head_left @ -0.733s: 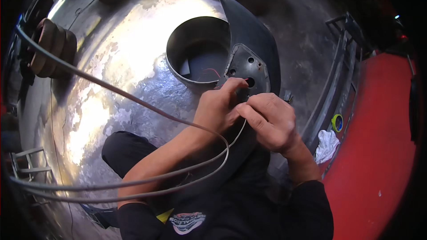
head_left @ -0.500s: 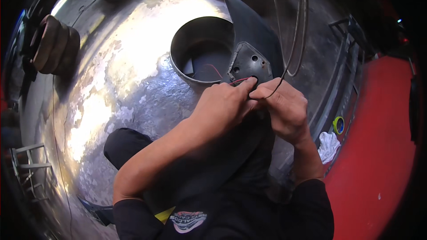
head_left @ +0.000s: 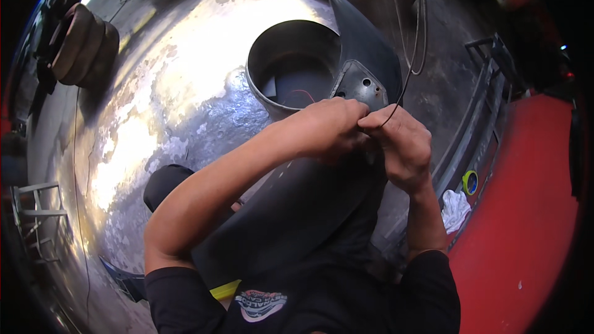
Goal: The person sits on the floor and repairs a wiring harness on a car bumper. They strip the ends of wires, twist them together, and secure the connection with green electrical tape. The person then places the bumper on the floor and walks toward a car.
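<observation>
A large curved black plastic panel [head_left: 371,37] rises in front of me, and a long part of it seems to run back across my lap. Its end plate [head_left: 362,83] has round holes. My left hand [head_left: 337,125] is closed at the plate's near edge; what its fingers grip is hidden. Right beside it, my right hand [head_left: 403,145] pinches a thin black cable [head_left: 405,89] that comes down from above. A thin red wire [head_left: 302,93] shows past my left hand, over a round metal drum [head_left: 263,96].
Stacked tyres [head_left: 83,46] stand at the far left. A metal frame [head_left: 464,124] runs along the right beside a red surface [head_left: 526,179]. A white cloth [head_left: 455,210] and a yellow-green tape roll [head_left: 470,182] lie there. A metal stand [head_left: 40,213] is at the left.
The view has shifted slightly, so the drum and panel sit farther right. My left hand has turned over, its forearm swung out, and less of the red wire shows. My right hand keeps its pinch.
</observation>
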Action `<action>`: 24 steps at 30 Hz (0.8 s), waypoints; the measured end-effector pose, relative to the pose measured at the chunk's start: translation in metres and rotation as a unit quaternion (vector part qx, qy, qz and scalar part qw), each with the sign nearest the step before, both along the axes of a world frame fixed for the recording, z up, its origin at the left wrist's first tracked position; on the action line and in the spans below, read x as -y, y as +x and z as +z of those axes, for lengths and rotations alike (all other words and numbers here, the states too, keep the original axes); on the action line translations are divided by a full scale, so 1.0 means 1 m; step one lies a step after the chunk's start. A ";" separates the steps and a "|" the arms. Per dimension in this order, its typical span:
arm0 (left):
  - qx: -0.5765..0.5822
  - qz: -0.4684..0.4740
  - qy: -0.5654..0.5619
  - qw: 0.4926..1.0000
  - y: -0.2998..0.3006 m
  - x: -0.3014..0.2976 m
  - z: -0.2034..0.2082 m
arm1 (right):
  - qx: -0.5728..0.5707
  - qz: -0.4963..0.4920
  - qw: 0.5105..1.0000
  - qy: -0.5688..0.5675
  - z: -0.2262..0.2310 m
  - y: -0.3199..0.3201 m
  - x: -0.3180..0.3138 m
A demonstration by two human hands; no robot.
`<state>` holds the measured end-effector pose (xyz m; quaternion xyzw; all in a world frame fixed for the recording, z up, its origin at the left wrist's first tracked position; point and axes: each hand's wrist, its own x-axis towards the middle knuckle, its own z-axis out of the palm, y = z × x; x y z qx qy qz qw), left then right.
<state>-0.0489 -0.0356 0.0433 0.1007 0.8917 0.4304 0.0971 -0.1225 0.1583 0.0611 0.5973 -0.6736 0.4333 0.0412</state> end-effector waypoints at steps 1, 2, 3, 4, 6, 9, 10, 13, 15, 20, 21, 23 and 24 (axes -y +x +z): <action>0.063 0.017 0.040 0.997 -0.001 -0.001 0.012 | 0.000 -0.001 1.000 -0.003 -0.001 -0.001 -0.002; 0.128 0.037 0.080 0.988 0.000 -0.003 0.023 | 0.001 0.002 1.000 -0.005 -0.002 -0.002 -0.003; 0.132 0.040 0.087 0.987 0.002 -0.004 0.026 | 0.003 0.004 1.000 -0.007 -0.003 -0.002 -0.004; 0.136 0.043 0.094 0.985 0.003 -0.004 0.028 | 0.001 0.008 1.000 -0.009 -0.003 -0.002 -0.004; 0.126 0.046 0.099 0.986 0.006 -0.005 0.026 | -0.005 0.019 1.000 -0.012 -0.001 -0.001 -0.003; 0.016 0.031 0.081 0.996 0.003 -0.004 0.004 | -0.021 0.012 1.000 0.010 0.005 -0.002 -0.003; -0.065 0.017 0.066 0.996 -0.001 -0.004 -0.020 | -0.021 0.013 1.000 0.019 0.006 -0.002 -0.002; -0.088 0.005 0.042 0.995 -0.001 -0.004 -0.018 | -0.024 0.031 0.998 0.048 0.014 -0.007 0.000; 0.016 0.003 0.036 0.999 -0.001 -0.002 0.002 | -0.029 0.073 0.994 0.069 0.022 -0.010 0.006; -0.101 -0.003 -0.044 0.994 0.003 0.001 -0.007 | -0.022 0.098 0.990 0.094 0.025 -0.011 0.012; -0.116 0.004 -0.089 0.989 0.005 0.001 -0.007 | -0.025 0.094 0.991 0.089 0.024 -0.010 0.013; -0.146 0.017 -0.179 0.973 0.008 0.002 0.000 | -0.095 0.102 0.987 0.081 0.029 -0.004 0.013; -0.141 0.001 -0.194 0.971 0.008 0.004 0.006 | -0.130 0.106 0.983 0.077 0.031 0.000 0.013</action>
